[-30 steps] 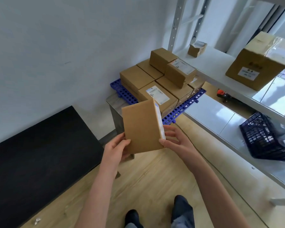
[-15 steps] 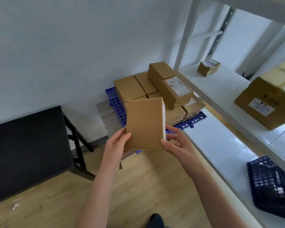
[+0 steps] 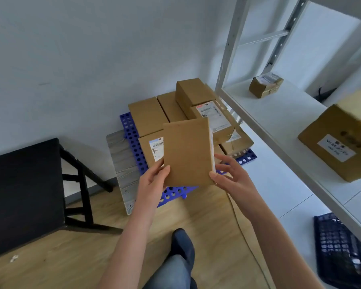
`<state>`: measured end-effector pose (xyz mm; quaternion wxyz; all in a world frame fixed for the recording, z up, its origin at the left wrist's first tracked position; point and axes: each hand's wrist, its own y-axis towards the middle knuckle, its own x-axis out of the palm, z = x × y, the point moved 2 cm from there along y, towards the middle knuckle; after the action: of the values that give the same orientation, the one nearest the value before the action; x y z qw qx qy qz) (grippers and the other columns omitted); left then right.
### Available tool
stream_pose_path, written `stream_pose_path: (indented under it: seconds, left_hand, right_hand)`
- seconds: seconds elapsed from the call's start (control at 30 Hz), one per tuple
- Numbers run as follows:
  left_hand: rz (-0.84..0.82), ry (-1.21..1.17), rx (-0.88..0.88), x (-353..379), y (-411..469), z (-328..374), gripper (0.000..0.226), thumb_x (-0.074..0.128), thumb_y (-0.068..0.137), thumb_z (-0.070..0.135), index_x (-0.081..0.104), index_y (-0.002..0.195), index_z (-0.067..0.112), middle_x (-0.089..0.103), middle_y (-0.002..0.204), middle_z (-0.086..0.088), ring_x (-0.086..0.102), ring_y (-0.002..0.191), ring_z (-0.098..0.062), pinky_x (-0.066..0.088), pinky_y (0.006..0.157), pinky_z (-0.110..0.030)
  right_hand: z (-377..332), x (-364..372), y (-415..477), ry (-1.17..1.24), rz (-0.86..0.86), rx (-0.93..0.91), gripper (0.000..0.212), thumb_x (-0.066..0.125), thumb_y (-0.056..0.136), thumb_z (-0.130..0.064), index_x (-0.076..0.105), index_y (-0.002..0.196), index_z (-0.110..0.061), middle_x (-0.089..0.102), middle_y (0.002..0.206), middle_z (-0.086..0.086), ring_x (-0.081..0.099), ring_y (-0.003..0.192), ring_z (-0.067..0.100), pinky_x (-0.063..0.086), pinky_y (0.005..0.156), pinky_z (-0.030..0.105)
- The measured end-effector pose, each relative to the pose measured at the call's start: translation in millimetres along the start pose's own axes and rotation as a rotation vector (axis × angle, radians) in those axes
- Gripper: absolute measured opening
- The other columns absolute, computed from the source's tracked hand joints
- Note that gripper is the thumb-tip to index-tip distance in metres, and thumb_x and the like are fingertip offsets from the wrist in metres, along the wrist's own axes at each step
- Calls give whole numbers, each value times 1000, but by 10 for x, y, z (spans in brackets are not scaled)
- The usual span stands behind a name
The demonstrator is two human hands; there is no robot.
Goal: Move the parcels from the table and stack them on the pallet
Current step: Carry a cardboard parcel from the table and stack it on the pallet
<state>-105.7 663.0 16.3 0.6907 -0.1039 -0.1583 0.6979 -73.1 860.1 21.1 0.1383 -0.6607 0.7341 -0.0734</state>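
One view only is given: it is taken from a wide-angle camera worn on the head, aimed forward and steeply down, so that the person's own shoe (image 3: 182,243) is caught near the bottom edge. The left hand (image 3: 152,180) and right hand (image 3: 231,178) are seen close in at mid-frame, with the held parcel (image 3: 187,153) nearest the lens. Beyond it the blue pallet (image 3: 131,132) is framed farther off, low against the wall, while the black table (image 3: 23,184) is cut by the left edge and the white shelf (image 3: 279,122) is slanted across the right.
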Motion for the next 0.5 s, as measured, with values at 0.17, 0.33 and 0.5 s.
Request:
stream_pose_path:
  seconds: [0.17, 0.33, 0.5]
  left_hand:
    - [17, -12, 10, 121, 461, 214, 26, 54, 93, 24, 59, 116, 35, 63, 115, 9, 60, 105, -12, 52, 84, -29]
    - [-35, -80, 74, 249, 897, 488, 23, 55, 92, 23, 57, 107, 39, 61, 113, 12, 59, 103, -6, 51, 88, -28]
    - [-108, -49, 201, 335, 1203, 707, 27, 53, 90, 25, 55, 110, 43, 61, 111, 22, 60, 101, 7, 53, 82, -17]
  right_hand:
    - [-151, -161, 475, 8, -35, -23, 62, 78, 67, -49, 54, 124, -43, 67, 116, -3, 69, 100, 16, 53, 94, 45]
    - [-456, -229, 979, 9, -46, -49, 60, 76, 67, -47, 55, 123, -42, 63, 120, 3, 68, 102, 17, 54, 93, 41]
    - [-624, -290, 1366, 36, -78, -52, 60, 70, 72, -46, 52, 128, -39, 66, 117, -3, 66, 107, 17, 52, 96, 40]
